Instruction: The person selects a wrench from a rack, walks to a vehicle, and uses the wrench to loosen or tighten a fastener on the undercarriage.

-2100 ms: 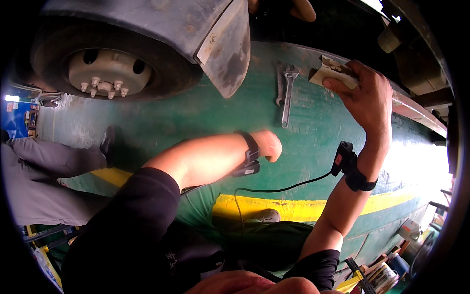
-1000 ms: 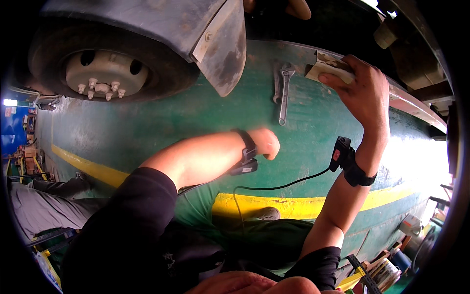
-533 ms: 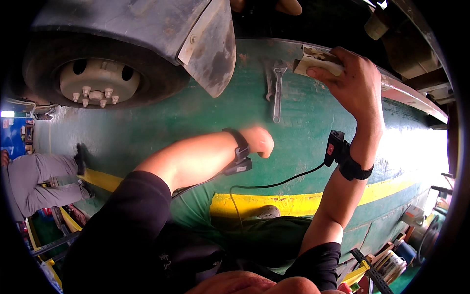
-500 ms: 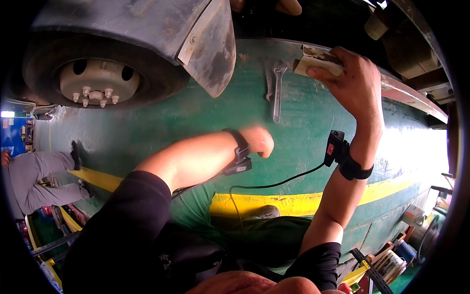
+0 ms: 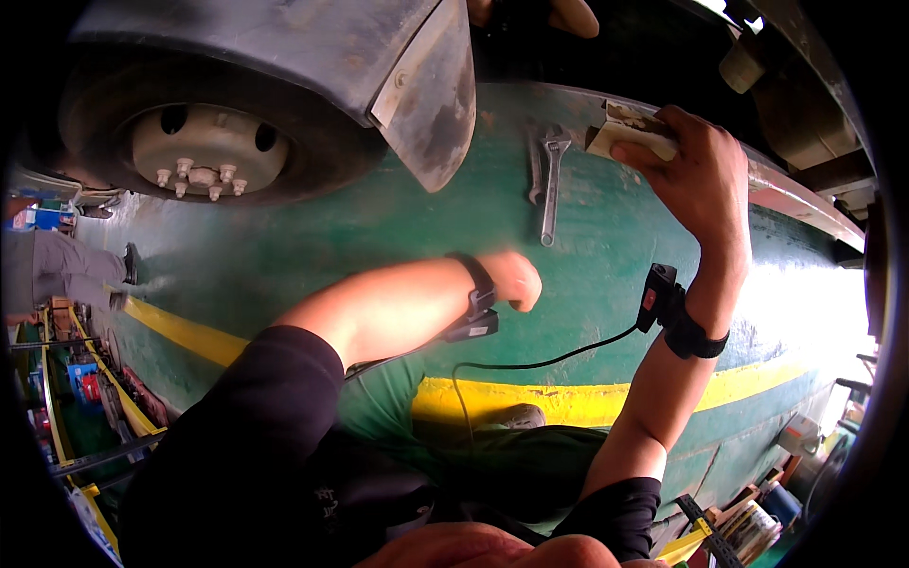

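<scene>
My right hand (image 5: 703,170) reaches up and is closed round the end of a worn, pale metal channel piece (image 5: 636,131), its thumb on the near side. Over the green floor in the middle, my left hand (image 5: 516,280) is curled into a loose fist; nothing sticks out of it, and its palm is turned from view. Between the two hands, an adjustable wrench (image 5: 551,189) lies on the floor, beside a second, darker wrench (image 5: 535,170). Neither hand touches them.
A vehicle wheel (image 5: 204,156) and a stained mud flap (image 5: 434,109) stand at upper left. A metal rail (image 5: 805,202) runs along the upper right. One person's trousered legs (image 5: 71,265) show far left, and another person's arm (image 5: 575,16) at the top. A cable (image 5: 559,360) hangs between my forearms.
The whole view has shifted slightly, so the wheel, wrenches and both hands sit a little lower and further right. My grip is unchanged. The person at far left appears further toward the edge.
</scene>
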`<state>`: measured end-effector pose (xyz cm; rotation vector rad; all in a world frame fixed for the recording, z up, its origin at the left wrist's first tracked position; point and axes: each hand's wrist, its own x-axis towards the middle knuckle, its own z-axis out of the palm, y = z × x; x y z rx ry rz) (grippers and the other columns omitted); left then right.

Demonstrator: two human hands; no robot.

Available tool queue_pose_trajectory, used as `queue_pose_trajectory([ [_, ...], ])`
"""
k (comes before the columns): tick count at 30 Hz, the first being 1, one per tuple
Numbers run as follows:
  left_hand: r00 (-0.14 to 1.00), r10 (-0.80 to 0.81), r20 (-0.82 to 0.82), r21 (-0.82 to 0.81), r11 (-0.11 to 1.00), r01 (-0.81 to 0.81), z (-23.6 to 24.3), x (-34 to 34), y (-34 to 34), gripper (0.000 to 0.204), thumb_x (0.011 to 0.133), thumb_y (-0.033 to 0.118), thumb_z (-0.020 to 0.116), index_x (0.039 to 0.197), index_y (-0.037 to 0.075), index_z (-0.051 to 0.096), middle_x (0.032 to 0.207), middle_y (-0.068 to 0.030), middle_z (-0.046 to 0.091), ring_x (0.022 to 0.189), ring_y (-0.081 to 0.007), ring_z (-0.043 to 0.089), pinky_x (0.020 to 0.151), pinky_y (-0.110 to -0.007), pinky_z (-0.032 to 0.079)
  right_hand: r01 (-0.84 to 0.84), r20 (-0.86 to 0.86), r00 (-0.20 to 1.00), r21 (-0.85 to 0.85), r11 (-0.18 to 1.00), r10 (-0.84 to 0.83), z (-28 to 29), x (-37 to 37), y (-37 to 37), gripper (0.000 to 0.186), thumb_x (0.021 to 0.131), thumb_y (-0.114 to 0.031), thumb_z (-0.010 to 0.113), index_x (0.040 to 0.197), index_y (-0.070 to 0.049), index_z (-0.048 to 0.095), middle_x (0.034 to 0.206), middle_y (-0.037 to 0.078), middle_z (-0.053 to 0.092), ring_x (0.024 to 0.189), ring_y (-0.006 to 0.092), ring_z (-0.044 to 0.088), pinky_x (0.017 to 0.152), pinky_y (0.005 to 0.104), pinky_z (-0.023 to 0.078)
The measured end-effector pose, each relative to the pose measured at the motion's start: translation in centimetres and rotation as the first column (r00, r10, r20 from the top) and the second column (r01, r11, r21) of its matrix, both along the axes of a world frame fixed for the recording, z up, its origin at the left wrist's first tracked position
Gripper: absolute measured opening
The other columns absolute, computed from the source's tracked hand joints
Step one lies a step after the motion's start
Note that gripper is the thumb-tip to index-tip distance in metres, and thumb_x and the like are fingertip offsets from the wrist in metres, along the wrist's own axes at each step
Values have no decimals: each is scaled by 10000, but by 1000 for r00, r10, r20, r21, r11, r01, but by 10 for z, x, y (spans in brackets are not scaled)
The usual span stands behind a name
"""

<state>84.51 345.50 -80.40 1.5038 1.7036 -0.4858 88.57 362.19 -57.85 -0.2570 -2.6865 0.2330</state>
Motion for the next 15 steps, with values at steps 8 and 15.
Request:
queue_pose_trajectory([
  [8,957,-55,283,618,774,-138,-59,-10,-35,90,475,139,599,556,105,580,576,-102,520,532,-278,484,434,-402,346,-3,8,1000,-26,1000,3,6,-5,-13,402,697,-387,784,874,-41,681,747,152,670,695,318,651,630,392,501],
  [15,998,-34,55,132,991,26,-9,-2,1,223,568,145,602,763,117,707,791,-75,670,729,-251,620,602,-392,485,26,-26,999,-47,999,-27,11,4,-12,421,672,-374,806,862,-24,669,755,160,654,721,351,628,666,421,488],
])
